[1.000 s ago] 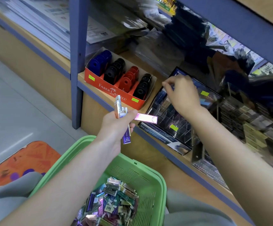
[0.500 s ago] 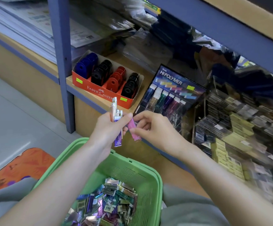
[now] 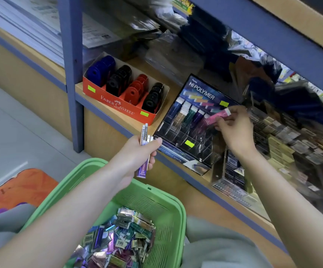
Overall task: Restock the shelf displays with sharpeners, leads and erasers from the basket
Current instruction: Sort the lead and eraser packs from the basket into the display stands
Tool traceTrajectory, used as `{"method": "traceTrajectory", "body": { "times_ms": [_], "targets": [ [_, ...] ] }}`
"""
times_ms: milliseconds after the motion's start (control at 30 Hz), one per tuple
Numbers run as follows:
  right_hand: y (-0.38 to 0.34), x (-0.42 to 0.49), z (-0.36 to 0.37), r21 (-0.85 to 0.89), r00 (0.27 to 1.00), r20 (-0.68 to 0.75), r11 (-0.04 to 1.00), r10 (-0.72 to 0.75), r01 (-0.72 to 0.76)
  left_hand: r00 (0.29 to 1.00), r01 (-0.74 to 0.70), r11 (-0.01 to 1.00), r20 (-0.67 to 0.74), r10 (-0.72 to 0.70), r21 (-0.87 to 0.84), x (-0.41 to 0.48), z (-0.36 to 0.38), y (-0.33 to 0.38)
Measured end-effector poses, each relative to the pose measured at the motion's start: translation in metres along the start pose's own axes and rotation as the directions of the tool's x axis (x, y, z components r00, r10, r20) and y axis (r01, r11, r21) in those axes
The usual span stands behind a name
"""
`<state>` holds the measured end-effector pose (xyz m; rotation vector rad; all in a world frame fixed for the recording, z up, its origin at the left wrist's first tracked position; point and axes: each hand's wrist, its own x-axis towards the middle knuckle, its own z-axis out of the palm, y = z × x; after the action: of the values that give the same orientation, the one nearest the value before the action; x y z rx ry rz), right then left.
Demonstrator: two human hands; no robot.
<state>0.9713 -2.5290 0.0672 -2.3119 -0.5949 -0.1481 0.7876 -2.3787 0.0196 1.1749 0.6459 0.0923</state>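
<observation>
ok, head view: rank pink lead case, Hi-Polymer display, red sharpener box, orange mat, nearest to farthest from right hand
1. pink lead case: pinched in the right hand.
2. Hi-Polymer display: just left of it.
3. red sharpener box: further left, same shelf.
4. orange mat: floor, far left.

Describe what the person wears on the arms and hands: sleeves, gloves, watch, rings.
Nothing is worn there. The left hand and right hand are gloveless, with no rings showing. The left forearm and right forearm are uncovered to the frame edge: no sleeve, watch or bracelet. Grey clothing covers the lap.
</observation>
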Motion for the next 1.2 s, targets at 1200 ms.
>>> {"method": "traceTrajectory", "body": {
  "times_ms": [1200],
  "targets": [
    [-0.041, -0.043, 0.034, 0.149, 0.98, 0.147, 0.982, -0.136, 0.114, 0.994, -0.054, 0.998, 0.092, 0.051, 0.027, -0.003, 0.0, 0.0]
  ]
}}
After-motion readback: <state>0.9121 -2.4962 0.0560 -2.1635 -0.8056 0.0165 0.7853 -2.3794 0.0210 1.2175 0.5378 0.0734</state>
